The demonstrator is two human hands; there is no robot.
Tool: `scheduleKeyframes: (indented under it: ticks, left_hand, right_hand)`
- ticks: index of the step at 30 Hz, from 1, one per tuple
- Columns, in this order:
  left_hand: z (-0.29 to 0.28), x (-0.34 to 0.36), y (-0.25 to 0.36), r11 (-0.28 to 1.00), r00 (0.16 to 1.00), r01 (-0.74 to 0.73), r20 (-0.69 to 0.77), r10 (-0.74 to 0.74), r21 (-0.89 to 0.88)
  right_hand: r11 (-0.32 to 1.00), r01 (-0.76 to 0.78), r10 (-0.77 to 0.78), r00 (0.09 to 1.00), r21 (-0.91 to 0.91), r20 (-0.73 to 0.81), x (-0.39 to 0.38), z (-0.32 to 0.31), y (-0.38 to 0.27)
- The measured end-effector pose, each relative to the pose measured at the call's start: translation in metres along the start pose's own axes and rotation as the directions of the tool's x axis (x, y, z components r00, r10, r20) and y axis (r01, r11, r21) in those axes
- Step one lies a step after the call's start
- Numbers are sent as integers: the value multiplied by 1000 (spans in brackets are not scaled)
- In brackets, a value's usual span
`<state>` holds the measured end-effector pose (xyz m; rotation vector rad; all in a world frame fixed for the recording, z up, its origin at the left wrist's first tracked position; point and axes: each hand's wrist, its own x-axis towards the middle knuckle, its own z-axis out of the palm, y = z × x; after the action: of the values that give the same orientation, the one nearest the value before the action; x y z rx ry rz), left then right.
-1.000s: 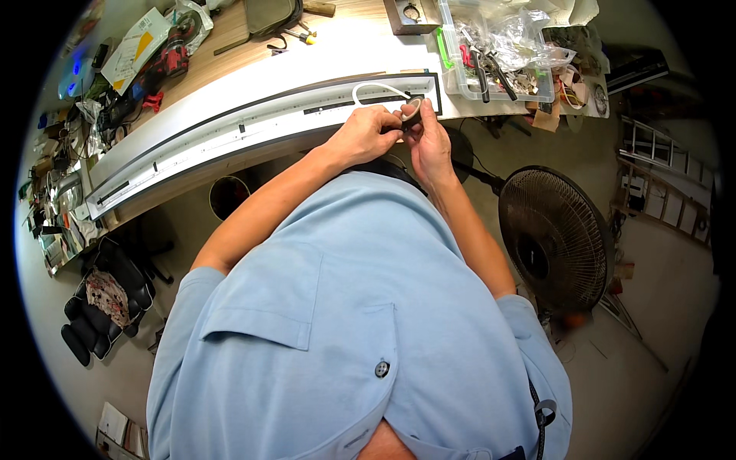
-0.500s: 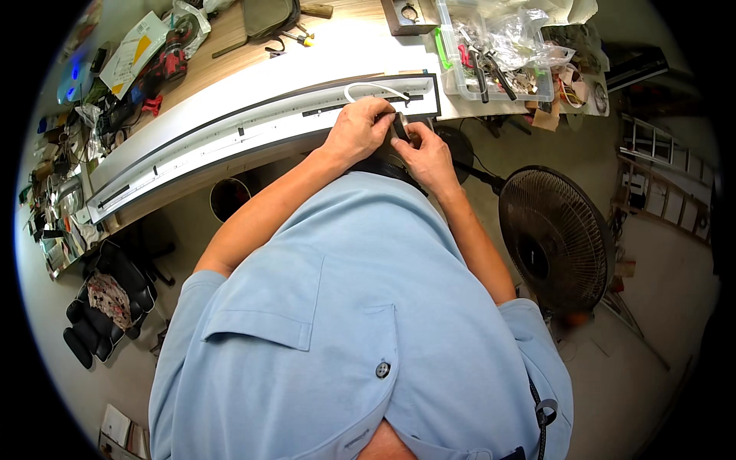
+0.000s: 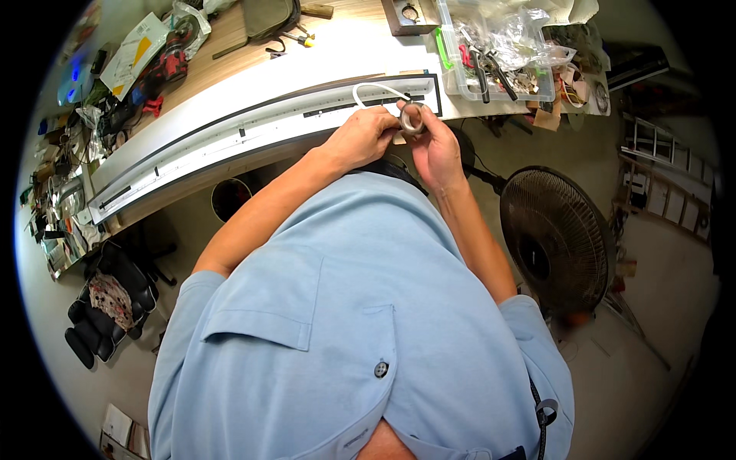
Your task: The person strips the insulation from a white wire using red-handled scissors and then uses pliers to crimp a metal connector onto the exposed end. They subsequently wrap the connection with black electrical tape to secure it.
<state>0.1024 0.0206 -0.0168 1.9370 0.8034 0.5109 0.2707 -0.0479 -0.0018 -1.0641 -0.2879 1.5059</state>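
Note:
A small ring-shaped roll, probably tape (image 3: 412, 131), is tipped so its round hole shows. My right hand (image 3: 440, 157) is closed on its right side, thumb and fingers on the rim. My left hand (image 3: 359, 138) is closed at the roll's left edge, its fingertips pinched there; a small pale bit shows just below them, and whether it is a tape end I cannot tell. Both hands are at the front edge of a long, white-lined tray with a black frame (image 3: 242, 133). Inside its right end, a white cable (image 3: 376, 84) arches beside a black strip (image 3: 322, 113).
A clear plastic bin (image 3: 502, 93) of tools and bags stands at the right of the bench. A red and black power tool (image 3: 170, 65) lies at the left among clutter. Below the bench are a standing fan (image 3: 556, 238), a bucket (image 3: 230, 199) and a black chair (image 3: 107, 299).
The roll has turned from edge-on to showing its hole. My right hand has risen and rotated with it; my left has shifted slightly right and down. The white cable has slid a little right.

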Motion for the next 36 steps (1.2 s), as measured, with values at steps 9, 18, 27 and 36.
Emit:
scheduleKeyframes:
  ticks: [9, 18, 27, 36]
  left_hand:
    - [3, -1, -7, 998, 964, 30, -264, -42, -48]
    - [4, 2, -15, 999, 961, 0, -277, 9, 32]
    - [-11, 5, 6, 964, 964, 257, 84, -251, -62]
    - [-1, -6, -10, 921, 989, 143, 98, -115, -362]
  right_hand:
    - [634, -49, -107, 983, -772, -150, -7, 8, 4]
    - [309, 59, -92, 995, -949, 32, -15, -3, -2]
    - [820, 51, -60, 998, -571, 3, -5, -2, 11]
    - [824, -5, 18, 1000, -567, 18, 14, 10, 8]
